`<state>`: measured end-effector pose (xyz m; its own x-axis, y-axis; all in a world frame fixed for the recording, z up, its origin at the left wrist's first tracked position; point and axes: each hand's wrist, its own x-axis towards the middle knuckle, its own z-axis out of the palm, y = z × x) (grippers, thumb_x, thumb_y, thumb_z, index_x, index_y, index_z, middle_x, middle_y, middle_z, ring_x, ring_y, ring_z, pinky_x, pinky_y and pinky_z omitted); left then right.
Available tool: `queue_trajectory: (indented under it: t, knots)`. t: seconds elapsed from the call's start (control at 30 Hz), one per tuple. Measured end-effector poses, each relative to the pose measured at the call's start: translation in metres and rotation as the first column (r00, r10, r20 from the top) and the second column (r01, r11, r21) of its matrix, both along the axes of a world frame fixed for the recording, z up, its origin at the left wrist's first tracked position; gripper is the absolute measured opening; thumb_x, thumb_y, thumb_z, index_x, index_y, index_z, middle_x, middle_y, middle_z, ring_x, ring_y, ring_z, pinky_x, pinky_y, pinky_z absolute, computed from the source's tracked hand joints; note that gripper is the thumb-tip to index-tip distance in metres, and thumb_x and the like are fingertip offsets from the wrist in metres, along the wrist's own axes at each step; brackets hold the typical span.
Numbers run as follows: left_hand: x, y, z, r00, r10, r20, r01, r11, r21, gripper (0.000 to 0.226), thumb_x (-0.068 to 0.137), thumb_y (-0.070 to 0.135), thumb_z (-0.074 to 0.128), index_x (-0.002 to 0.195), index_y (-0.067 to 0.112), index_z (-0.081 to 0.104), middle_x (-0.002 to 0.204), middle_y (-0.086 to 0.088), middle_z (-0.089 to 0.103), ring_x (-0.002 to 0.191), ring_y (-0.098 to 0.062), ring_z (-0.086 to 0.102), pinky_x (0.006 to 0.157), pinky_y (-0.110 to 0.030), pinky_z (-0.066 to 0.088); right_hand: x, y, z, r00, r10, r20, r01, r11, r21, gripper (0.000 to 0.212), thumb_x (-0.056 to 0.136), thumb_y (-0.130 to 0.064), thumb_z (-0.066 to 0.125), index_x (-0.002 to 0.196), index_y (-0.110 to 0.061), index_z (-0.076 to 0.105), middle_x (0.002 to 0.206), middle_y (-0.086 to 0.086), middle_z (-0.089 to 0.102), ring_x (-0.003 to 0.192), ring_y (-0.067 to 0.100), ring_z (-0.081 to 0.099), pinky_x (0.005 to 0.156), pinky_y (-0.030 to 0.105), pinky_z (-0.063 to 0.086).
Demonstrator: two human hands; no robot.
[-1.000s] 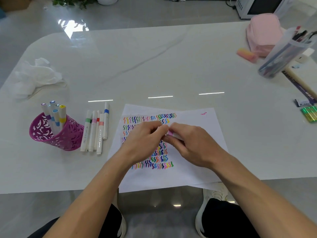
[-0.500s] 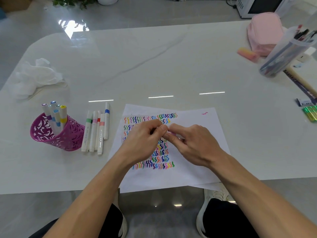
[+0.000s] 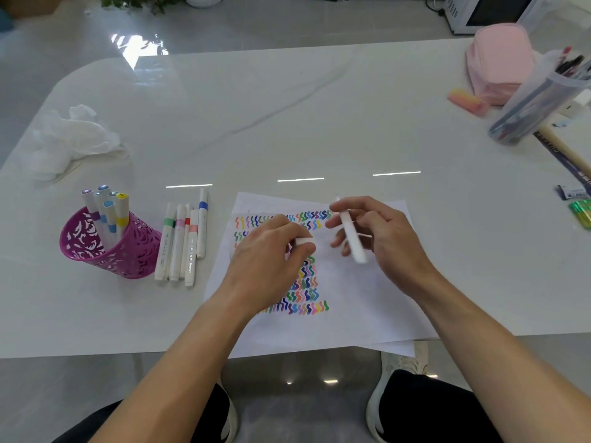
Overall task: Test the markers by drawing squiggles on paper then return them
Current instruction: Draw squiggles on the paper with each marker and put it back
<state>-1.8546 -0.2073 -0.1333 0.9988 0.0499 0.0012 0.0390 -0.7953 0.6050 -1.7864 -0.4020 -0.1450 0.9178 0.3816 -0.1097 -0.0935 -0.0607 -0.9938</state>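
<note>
A white sheet of paper (image 3: 358, 308) covered with rows of coloured squiggles lies at the table's near edge. Over it, my right hand (image 3: 380, 241) holds a white marker (image 3: 351, 238) between thumb and fingers, its tip pointing away from me. My left hand (image 3: 271, 260) pinches the marker's white cap (image 3: 303, 241) a short way to the left of the marker. Several white markers (image 3: 182, 241) with coloured bands lie side by side left of the paper. A purple cutout pen cup (image 3: 128, 251) further left stands tilted with several markers in it.
Crumpled white tissue (image 3: 70, 139) lies at the far left. At the far right are a pink pouch (image 3: 502, 62), a pink eraser-like block (image 3: 467, 102), a clear tilted tub of pens (image 3: 537, 97), a wooden handle (image 3: 572, 158) and green packets (image 3: 582, 212).
My hands, joined on the marker before, have pulled apart: the cap came off in my left hand, and my right hand moved right and up with the marker body.
</note>
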Motion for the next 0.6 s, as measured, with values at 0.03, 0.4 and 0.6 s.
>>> queue_trajectory:
  t: [0.03,0.4,0.6]
  knots:
    - [0.000,0.001,-0.001,1.000,-0.006,-0.003,0.006,1.000,0.018,0.015,0.097,0.038,0.063,0.105,0.031,0.072,0.097,0.019,0.056,0.091,-0.005,0.056,0.084,-0.030,0.048,0.001,0.000,0.000,1.000,-0.010,-0.024,0.011,0.999,0.039,0.045,0.099,0.009,0.037,0.113,-0.014,0.072,0.101,0.018,0.075,0.084,0.036,0.073,0.068,0.035,0.060]
    - [-0.002,0.007,-0.011,0.996,-0.092,0.009,0.090,0.985,0.147,0.022,0.093,0.036,0.069,0.112,0.027,0.076,0.112,0.017,0.065,0.112,-0.006,0.051,0.093,-0.026,0.045,-0.002,0.006,-0.017,0.996,-0.070,0.046,0.074,0.994,-0.085,0.007,0.101,-0.016,0.061,0.100,-0.019,0.067,0.070,0.008,0.070,0.058,0.021,0.063,0.052,0.031,0.052]
    - [-0.002,0.009,-0.016,0.992,-0.129,-0.010,0.128,0.975,0.180,0.020,0.095,0.033,0.066,0.112,0.029,0.076,0.113,0.018,0.063,0.111,-0.005,0.050,0.091,-0.026,0.046,0.000,0.009,-0.025,0.988,-0.138,0.070,0.145,0.984,-0.099,0.021,0.090,-0.015,0.074,0.087,-0.008,0.055,0.073,0.012,0.074,0.059,0.026,0.068,0.052,0.033,0.056]
